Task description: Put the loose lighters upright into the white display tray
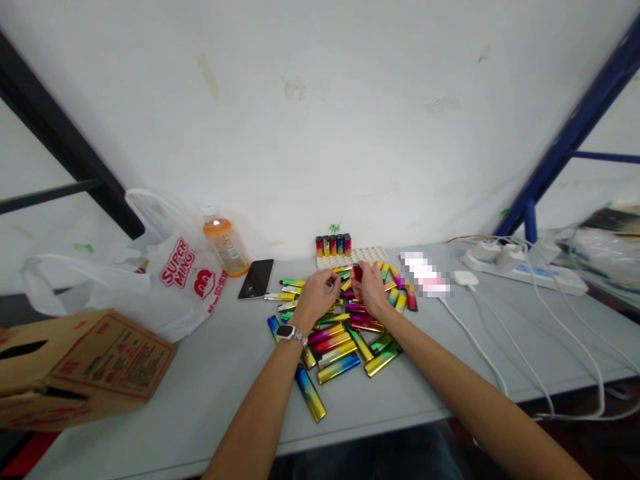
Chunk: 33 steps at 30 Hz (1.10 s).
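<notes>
Many shiny multicoloured lighters (337, 360) lie in a loose pile on the table. My right hand (371, 290) is over the far part of the pile, its fingers closed around a red lighter (357, 272). Beside it, my left hand (317, 293) hovers above the lighters with curved fingers and a gap between thumb and forefinger; nothing shows in it. Just beyond both hands sits a pale tray (370, 254) with small holes. A row of several upright lighters (333, 245) fills its left part.
A dark phone (257, 279), an orange drink bottle (227, 245), a white plastic bag (175, 293) and a cardboard box (95, 367) are on the left. To the right are a blurred-out phone (425, 274), a charger (466, 278), cables and a power strip (525, 270). The wall (320, 147) closes the back.
</notes>
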### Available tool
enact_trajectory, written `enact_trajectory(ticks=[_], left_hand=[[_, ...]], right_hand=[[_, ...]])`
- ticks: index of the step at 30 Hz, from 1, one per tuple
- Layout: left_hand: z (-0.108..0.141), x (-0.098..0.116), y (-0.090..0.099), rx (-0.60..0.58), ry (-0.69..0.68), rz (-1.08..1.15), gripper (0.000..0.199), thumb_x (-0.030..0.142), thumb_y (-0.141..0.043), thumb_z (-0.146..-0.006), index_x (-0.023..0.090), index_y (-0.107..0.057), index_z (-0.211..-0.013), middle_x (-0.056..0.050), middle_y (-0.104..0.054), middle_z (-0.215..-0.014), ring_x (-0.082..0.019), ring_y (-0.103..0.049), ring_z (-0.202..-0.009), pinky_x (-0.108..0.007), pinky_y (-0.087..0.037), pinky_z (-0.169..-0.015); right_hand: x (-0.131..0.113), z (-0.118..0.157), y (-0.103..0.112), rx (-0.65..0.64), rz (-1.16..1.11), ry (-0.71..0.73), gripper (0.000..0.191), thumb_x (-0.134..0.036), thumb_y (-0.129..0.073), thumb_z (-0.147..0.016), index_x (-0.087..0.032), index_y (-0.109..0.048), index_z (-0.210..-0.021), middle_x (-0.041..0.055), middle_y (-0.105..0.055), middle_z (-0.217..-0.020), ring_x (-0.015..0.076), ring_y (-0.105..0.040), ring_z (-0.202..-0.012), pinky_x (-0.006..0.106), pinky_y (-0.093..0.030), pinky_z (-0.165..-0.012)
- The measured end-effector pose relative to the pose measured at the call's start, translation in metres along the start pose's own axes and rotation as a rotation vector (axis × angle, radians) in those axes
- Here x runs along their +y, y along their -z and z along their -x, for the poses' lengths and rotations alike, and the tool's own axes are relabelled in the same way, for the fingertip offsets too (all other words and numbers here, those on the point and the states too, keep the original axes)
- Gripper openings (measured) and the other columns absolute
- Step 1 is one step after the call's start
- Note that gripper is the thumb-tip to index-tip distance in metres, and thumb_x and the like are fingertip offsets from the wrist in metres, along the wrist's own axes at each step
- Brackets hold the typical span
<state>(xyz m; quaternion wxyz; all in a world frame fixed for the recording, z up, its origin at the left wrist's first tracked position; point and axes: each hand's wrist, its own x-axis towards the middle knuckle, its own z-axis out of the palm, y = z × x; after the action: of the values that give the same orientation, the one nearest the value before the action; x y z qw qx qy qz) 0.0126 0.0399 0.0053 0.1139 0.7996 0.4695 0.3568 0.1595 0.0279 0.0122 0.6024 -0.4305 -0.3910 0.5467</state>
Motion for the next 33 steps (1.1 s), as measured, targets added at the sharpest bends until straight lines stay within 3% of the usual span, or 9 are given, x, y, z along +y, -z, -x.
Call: enact_trajectory(ticks=[4,9,17,25,33], left_hand=[[0.0012,0.002,0.0018,0.004,-0.013,0.0,0.018,0.028,-0.051,-0.093,0.02,-0.065,-0.085,-0.004,-0.069,-0.084,-0.017,-0.064,-0.081,-0.029,-0.05,-0.077],[0.0017,0.0018,0.0016,0.001,-0.014,0.001,0.017,0.027,-0.052,-0.093,0.019,-0.065,-0.086,-0.004,-0.069,-0.084,-0.017,-0.063,-0.081,-0.029,-0.049,-0.077],[0.0014,0.0035,0.0022,-0.024,-0.018,-0.002,0.017,0.027,-0.052,-0.092,0.019,-0.065,-0.086,-0.004,-0.07,-0.085,-0.018,-0.064,-0.082,-0.029,-0.05,-0.077],[0.0012,0.0035,0.0001,-0.048,-0.046,-0.01,0.011,0.024,-0.057,-0.09,0.019,-0.065,-0.085,-0.005,-0.07,-0.087,-0.019,-0.064,-0.086,-0.031,-0.05,-0.079],[0.0013,0.0067,0.0001,-0.075,-0.049,-0.054,0.008,0.023,-0.058,-0.09,0.02,-0.065,-0.086,-0.004,-0.071,-0.09,-0.021,-0.063,-0.09,-0.033,-0.048,-0.082]], right_hand=[[0.0026,0.0009,0.001,-0.068,-0.064,-0.044,0.051,-0.068,-0.052,-0.081,-0.022,-0.046,-0.061,-0.0081,-0.029,-0.042,0.0064,-0.017,-0.036,0.022,-0.013,-0.036],[0.0008,0.0033,0.0015,-0.128,-0.1,-0.079,0.053,-0.072,-0.05,-0.081,-0.022,-0.047,-0.062,-0.0084,-0.027,-0.043,0.0063,-0.015,-0.037,0.022,-0.01,-0.038],[0.0023,0.0022,0.0025,-0.109,-0.081,-0.051,0.052,-0.071,-0.05,-0.082,-0.022,-0.047,-0.062,-0.0081,-0.028,-0.042,0.0068,-0.016,-0.036,0.023,-0.011,-0.038],[0.0013,0.0024,0.0009,-0.035,0.023,0.042,0.041,-0.053,-0.046,-0.087,-0.024,-0.045,-0.058,-0.0065,-0.028,-0.042,0.0082,-0.02,-0.035,0.023,-0.013,-0.036],[0.0051,0.0029,0.001,-0.027,0.024,0.093,0.045,-0.062,-0.046,-0.088,-0.024,-0.046,-0.064,-0.0065,-0.031,-0.044,0.0086,-0.022,-0.035,0.024,-0.017,-0.034]])
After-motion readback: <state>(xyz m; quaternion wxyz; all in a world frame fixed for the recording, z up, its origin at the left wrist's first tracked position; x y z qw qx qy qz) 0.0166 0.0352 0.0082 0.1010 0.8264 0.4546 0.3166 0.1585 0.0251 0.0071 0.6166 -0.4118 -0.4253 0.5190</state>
